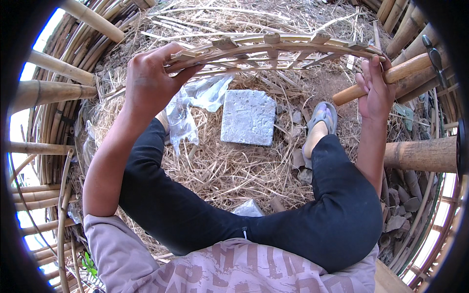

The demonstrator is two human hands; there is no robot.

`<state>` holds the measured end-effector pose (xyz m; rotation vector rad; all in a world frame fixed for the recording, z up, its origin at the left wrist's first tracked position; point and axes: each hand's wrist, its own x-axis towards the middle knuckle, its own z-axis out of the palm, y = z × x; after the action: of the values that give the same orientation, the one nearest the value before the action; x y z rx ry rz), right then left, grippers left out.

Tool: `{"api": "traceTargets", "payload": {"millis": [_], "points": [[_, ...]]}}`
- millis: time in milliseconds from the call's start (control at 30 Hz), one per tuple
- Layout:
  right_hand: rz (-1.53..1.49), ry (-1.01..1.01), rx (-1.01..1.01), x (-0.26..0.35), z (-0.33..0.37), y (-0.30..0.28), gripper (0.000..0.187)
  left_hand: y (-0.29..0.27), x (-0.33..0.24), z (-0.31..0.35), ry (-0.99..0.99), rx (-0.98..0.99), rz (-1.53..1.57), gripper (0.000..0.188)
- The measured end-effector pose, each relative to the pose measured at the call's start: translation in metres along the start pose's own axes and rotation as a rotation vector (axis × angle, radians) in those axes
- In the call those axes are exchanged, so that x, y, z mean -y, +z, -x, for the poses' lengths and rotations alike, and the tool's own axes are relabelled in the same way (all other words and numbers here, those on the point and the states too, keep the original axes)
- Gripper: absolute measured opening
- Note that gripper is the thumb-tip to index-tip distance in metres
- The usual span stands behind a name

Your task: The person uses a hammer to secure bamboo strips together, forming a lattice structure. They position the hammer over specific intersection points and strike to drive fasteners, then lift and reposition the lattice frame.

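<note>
A bamboo lattice (pixel 271 48) of thin strips with short crosspieces is raised in front of me, seen nearly edge-on. My left hand (pixel 150 80) pinches its left end between thumb and fingers. At the other end, the fingertips of my right hand (pixel 376 90) are closed against the lattice's edge. That same hand also holds a hammer (pixel 408 68), its wooden handle lying across the palm and its dark metal head pointing up to the right. Below the lattice, a grey, pitted stone block (pixel 248 117) lies on the ground between my feet.
Bamboo shavings (pixel 215 185) cover the ground. Crumpled clear plastic (pixel 205 95) lies left of the block, and a second pale block (pixel 248 208) sits closer to me. Bamboo poles (pixel 53 95) line the left side; a thick pole (pixel 420 154) and broken stones (pixel 396 222) are at the right.
</note>
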<state>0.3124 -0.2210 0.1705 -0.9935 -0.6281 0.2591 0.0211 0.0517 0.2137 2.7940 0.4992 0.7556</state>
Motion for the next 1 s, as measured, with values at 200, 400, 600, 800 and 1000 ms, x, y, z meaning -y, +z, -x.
{"api": "traceTargets", "payload": {"millis": [200,400,600,800,1000], "points": [[-0.01,-0.001,0.02,-0.001,0.0,0.0,0.029,0.0,0.005,0.002,-0.003,0.008,-0.022,0.032],[-0.009,0.009,0.008,0.001,0.0,0.0,0.031,0.001,0.002,0.001,-0.022,0.006,0.001,0.033],[-0.002,-0.006,-0.013,0.003,-0.002,-0.003,0.041,-0.003,0.004,-0.001,-0.092,0.037,0.029,0.033],[-0.064,-0.065,-0.247,0.017,-0.012,-0.012,0.037,-0.006,0.012,-0.012,-0.02,-0.009,0.01,0.034],[-0.141,0.02,-0.402,0.015,-0.013,-0.035,0.03,-0.015,0.019,-0.017,-0.068,0.013,-0.026,0.034]]}}
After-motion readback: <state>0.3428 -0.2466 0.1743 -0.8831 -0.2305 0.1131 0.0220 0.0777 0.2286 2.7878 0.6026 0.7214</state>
